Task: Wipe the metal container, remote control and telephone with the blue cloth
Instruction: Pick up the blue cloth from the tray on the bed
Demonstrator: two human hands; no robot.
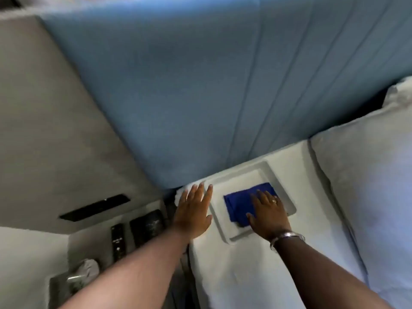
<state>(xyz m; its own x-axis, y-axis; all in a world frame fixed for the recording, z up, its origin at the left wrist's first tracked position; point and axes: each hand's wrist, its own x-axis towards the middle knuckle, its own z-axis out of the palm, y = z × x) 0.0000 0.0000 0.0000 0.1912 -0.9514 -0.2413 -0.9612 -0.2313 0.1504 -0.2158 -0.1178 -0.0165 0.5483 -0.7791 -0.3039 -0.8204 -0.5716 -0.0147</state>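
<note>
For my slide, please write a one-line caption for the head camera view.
Right hand lies flat on the blue cloth on a white tray; left hand is open beside it.

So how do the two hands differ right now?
The right hand lies flat on the blue cloth in the white tray; the left hand touches no cloth and sits over the tray's left edge. The right has a ring and a wrist bracelet; the left shows neither. Both are open, palm down, fingers extended.
</note>
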